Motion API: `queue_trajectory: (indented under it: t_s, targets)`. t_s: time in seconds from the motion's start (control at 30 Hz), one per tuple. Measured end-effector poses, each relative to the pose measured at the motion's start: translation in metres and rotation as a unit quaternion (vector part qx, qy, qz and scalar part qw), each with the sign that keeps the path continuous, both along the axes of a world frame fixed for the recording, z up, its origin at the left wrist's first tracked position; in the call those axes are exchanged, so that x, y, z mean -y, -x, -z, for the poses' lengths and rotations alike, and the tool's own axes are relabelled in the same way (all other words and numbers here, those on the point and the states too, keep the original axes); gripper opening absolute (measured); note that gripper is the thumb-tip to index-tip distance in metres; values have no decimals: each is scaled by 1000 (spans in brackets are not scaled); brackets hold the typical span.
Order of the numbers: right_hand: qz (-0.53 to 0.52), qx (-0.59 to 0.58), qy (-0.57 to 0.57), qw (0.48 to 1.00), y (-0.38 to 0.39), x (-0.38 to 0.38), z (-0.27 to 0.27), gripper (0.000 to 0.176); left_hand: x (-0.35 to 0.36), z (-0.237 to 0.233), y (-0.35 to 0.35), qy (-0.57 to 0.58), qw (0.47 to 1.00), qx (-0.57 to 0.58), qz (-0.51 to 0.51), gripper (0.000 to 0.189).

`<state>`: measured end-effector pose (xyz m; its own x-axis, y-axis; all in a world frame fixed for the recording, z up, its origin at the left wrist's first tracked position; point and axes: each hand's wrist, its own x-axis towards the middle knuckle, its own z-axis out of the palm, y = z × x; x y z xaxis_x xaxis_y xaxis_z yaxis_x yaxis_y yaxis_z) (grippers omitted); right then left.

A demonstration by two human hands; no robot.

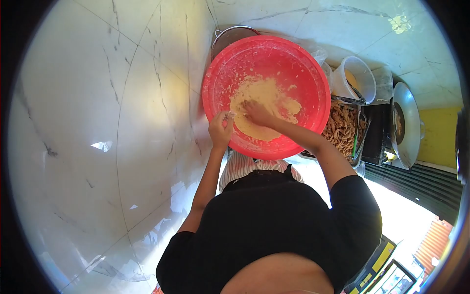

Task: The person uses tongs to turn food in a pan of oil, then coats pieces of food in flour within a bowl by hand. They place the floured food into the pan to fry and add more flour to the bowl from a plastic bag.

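A large red plastic basin (313, 83) stands in front of me. Pale yellow flour-like powder (264, 92) is heaped in its middle, and smears of it coat the inner walls. My right hand (257, 113) reaches into the powder, fingers stretched forward and the tips partly buried. At the basin's near left rim is my left hand (221, 128), its fingers curled together with pale powder on the tips. Whether those fingers pinch the rim or a bit of powder, I cannot make out.
Right of the basin is a tray of brown fried-looking strips (341, 125), with green-handled tongs (355, 146). Behind it stands a clear tub (360, 73); a wide metal pan (407, 125) is farther right. A metal pot (230, 36) sits behind the basin. A marbled tile wall (98, 122) bounds the left.
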<state>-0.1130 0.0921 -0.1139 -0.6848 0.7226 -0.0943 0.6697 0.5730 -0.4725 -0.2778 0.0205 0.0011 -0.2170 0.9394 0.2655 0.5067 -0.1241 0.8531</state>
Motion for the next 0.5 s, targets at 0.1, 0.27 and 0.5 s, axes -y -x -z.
queue_trajectory:
  t_s: [0.1, 0.27, 0.5]
  targets:
    - [28, 48, 82, 995, 5, 49, 13, 61, 0, -5, -2, 6, 1000, -20, -11, 20]
    - [76, 106, 184, 974, 4, 66, -17, 56, 0, 2, 1, -4, 1000, -16, -1, 17]
    - [149, -90, 546, 819, -31, 17, -90, 49, 0, 1, 1, -3, 1000, -12, -1, 14]
